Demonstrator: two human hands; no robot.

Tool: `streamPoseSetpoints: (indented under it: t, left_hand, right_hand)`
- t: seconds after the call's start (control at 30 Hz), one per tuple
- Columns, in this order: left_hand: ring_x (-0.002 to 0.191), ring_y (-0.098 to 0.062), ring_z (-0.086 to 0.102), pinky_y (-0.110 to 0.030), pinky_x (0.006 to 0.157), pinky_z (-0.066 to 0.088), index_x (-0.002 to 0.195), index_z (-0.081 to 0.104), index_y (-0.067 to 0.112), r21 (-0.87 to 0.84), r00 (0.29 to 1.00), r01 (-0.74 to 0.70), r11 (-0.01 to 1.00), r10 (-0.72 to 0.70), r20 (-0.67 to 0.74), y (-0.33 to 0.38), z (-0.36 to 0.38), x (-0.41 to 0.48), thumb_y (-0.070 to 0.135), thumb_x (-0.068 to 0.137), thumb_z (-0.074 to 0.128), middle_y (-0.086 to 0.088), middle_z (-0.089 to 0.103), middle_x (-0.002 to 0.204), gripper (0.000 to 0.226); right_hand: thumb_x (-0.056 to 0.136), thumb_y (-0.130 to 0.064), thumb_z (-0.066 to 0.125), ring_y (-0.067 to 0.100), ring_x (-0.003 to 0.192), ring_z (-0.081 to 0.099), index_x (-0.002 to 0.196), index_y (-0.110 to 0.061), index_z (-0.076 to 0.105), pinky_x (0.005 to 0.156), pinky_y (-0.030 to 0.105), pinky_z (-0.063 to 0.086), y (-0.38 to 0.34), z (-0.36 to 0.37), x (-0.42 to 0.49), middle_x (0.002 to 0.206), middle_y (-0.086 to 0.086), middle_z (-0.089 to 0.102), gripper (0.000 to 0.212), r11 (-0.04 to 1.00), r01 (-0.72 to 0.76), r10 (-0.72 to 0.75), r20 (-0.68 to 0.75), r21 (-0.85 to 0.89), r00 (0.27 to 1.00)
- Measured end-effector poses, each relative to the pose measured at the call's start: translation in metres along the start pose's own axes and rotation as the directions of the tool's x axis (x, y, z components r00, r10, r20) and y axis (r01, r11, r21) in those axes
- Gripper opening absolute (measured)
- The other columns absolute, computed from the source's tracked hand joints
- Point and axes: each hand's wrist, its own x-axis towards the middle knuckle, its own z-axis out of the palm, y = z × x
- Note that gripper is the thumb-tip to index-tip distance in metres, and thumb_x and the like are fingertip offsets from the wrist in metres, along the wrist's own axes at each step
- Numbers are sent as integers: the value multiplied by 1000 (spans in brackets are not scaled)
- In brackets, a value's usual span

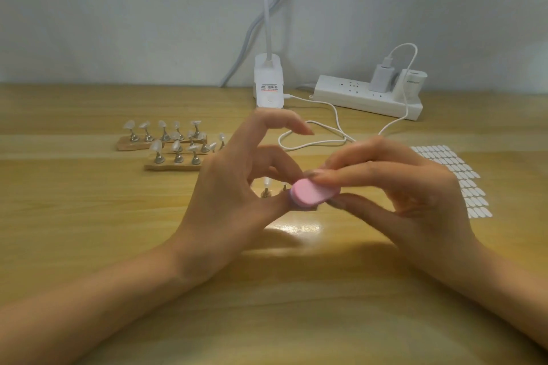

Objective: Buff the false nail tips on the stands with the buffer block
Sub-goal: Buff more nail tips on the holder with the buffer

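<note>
Right hand pinches buffer block; left hand curled, thumb at block's end, grip unclear; nail stands behind.

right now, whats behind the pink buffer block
Behind the buffer block, two small metal stands peek out beside the left hand. Any nail tip under the block is covered by it.

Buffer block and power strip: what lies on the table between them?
In the head view, a loop of white cable lies on the wood between the pink buffer block, pinched by the right hand, and the power strip.
</note>
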Motion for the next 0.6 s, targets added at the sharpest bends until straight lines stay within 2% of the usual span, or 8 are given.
streamPoseSetpoints:
  t: [0.1,0.2,0.3,0.43,0.53,0.6]
  left_hand:
    - [73,-4,72,0,68,41,113,53,22,-5,1000,11,1000,-11,-16,-1,0,0,12,74,84,9,72,70,51]
    - [71,-3,71,0,69,42,113,53,23,-12,1000,9,1000,-9,-8,0,1,0,18,74,83,9,72,70,49]
    - [76,-5,74,-2,72,43,114,53,22,2,1000,18,1000,-18,-8,-1,0,-1,7,73,85,9,74,73,54]
    - [77,-6,74,-5,75,46,114,53,20,-17,1000,8,1000,-8,-2,0,1,-3,5,73,85,8,75,75,55]
    - [78,-8,74,-8,77,49,115,53,22,-22,1000,18,1000,-19,-23,-1,0,-2,9,74,85,7,75,75,53]
    - [75,-6,73,-6,75,47,114,53,21,-17,999,16,1000,-17,-30,-1,-1,-1,10,74,84,9,74,73,52]
  right_hand:
    - [91,-16,70,23,102,69,111,-21,69,87,45,55,0,0,0,108,0,68,20,1000,-30,30,-43,-2,999]
    - [91,-18,71,22,102,69,111,-20,70,87,40,55,-1,2,0,107,-1,67,20,1000,11,-11,7,11,1000]
    - [90,-15,72,23,101,68,110,-20,69,86,45,56,3,-1,1,107,1,68,22,998,-61,63,-63,18,996]
    - [90,-14,70,25,102,68,112,-18,69,88,37,55,4,-2,0,108,6,67,22,996,-76,79,-66,57,995]
    - [91,-12,69,25,101,68,112,-17,69,90,36,57,1,-3,1,108,7,67,22,984,-115,130,-110,134,985]
    - [92,-14,68,26,101,68,112,-18,69,88,37,56,-2,0,1,108,7,67,21,991,-69,78,-75,111,994]
